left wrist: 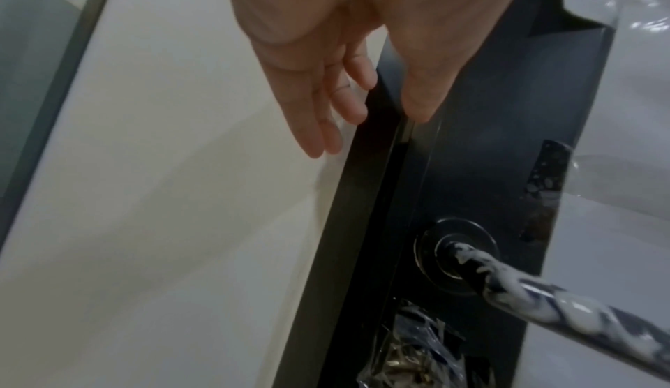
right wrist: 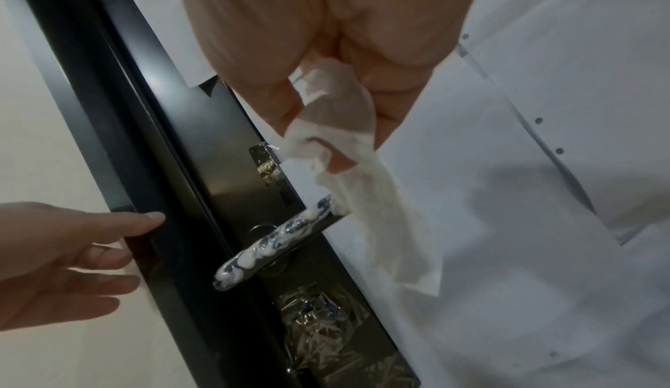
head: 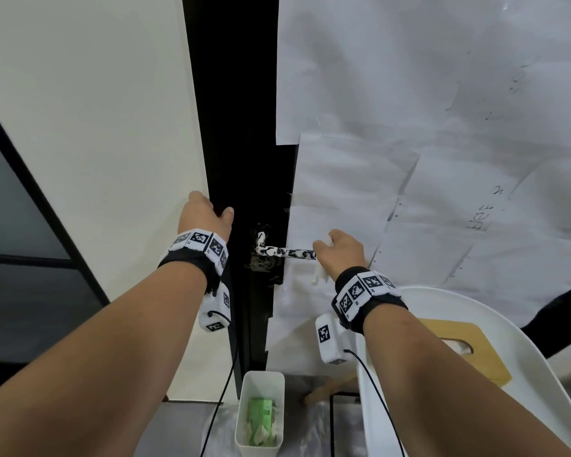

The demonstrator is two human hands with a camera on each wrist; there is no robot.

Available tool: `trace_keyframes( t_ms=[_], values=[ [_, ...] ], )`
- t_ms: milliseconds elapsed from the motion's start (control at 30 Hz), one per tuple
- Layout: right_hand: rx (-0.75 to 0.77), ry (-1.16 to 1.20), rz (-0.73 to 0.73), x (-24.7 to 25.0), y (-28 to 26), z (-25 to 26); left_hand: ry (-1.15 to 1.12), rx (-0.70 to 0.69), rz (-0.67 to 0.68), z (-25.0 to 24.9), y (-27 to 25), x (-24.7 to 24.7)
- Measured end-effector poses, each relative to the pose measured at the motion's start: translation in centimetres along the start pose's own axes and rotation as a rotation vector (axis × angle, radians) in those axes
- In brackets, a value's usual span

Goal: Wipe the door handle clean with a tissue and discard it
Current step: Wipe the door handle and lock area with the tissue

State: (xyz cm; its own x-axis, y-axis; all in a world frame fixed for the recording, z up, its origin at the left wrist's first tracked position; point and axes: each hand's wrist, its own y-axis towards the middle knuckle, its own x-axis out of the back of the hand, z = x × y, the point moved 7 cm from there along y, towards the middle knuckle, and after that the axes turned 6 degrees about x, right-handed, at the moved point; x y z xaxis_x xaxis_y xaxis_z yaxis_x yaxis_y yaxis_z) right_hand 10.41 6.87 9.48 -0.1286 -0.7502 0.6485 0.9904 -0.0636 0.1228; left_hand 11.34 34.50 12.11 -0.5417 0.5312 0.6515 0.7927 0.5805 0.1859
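- Nearest to us, low in the head view, we see a white bin (head: 260,384) on the floor by the foot of the door, with green packaging and crumpled white tissue inside it.
- Just right of the bin stands a white chair (head: 521,341), and on its seat lies a tan tissue box (head: 465,331) with a tissue showing in its slot.
- Further out, our right hand (head: 340,252) has its fingers curled round a white tissue (right wrist: 362,193), pinching it at the free end of the door handle (head: 285,251); the loose part of the tissue hangs down below the hand.
- The door handle is a dark lever that sticks out level from a round plate on the black door (left wrist: 471,165), and it is streaked along its length with a white smeared substance; the tissue touches only its tip.
- Our left hand (head: 205,216) is spread flat with straight fingers, holding nothing; its fingers (left wrist: 326,125) rest against the white wall (head: 96,127) and its thumb on the black door frame, above and left of the handle.
- Below the handle plate there is crinkled clear plastic film (right wrist: 319,325) taped on the door.
- Farthest, white paper sheets (head: 426,110) cover the door panel on the right behind the handle.
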Motion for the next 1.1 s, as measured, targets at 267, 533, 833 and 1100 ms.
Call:
trace_keyframes(
  t_ms=[267, 533, 833, 1100],
  values=[
    [0.091, -0.285, 0.017, -1.8, 1.2, 0.6, 0.226, -0.067, 0.053, -0.6, 1.3, 0.5],
    [0.203, -0.493, 0.089, -4.3, 0.8, 0.1, 0.105, -0.113, -0.024, -0.2, 0.6, -0.5],
    [0.299, -0.524, 0.054, -4.3, 1.1, -1.0, 0.105, -0.139, -0.053, 0.2, 0.3, -0.9],
    [0.307, -0.535, 0.027, -4.2, 2.0, 0.2, 0.129, -0.156, -0.066, 0.3, 0.3, -0.9]
  ],
)
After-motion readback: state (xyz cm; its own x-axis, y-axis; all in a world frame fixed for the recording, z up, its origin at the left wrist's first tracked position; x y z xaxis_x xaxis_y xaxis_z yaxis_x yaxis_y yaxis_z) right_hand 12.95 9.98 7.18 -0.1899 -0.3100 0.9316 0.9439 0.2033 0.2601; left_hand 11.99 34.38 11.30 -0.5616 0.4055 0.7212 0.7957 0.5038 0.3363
